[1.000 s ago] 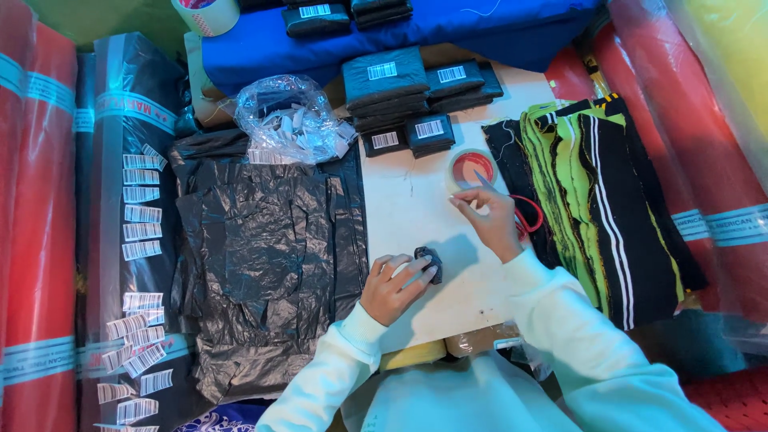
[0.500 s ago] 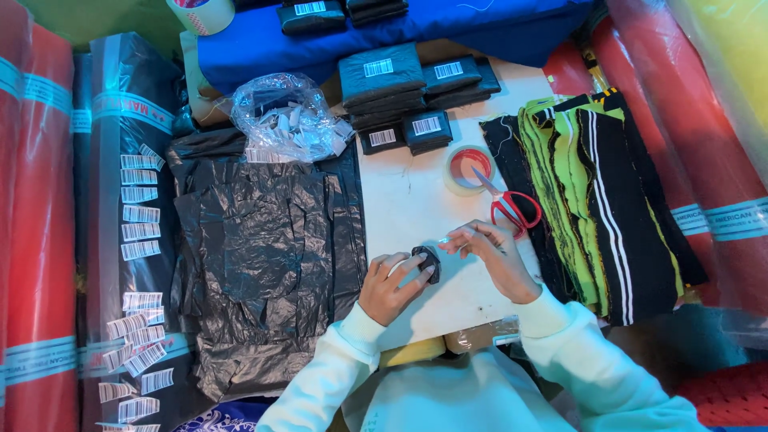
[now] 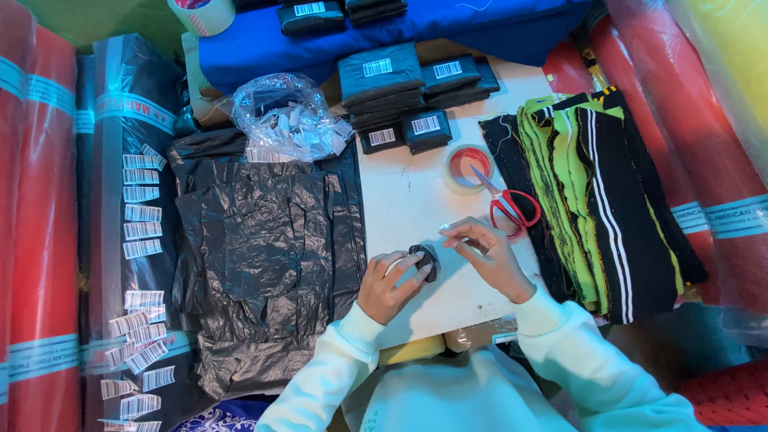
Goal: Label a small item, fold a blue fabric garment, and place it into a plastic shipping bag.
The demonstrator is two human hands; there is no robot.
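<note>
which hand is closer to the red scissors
Right. The right hand lies just below the red scissors, close to the handles. The left hand is farther off, down to the left, pressing a small black bundle.

Left hand point(image 3: 388, 284) presses a small black folded packet point(image 3: 427, 262) onto the white table point(image 3: 408, 200). Right hand point(image 3: 490, 258) pinches a tape strip just beside it

— The small black bundle point(image 3: 427, 262) is half covered by the left hand point(image 3: 390, 286), so its shape isn't clear.

— And the right hand point(image 3: 488, 254)?

— It pinches something too small to tell. The tape roll point(image 3: 204, 12) is cut off at the top edge, and the red rolls point(image 3: 36, 208) run off the left.
</note>
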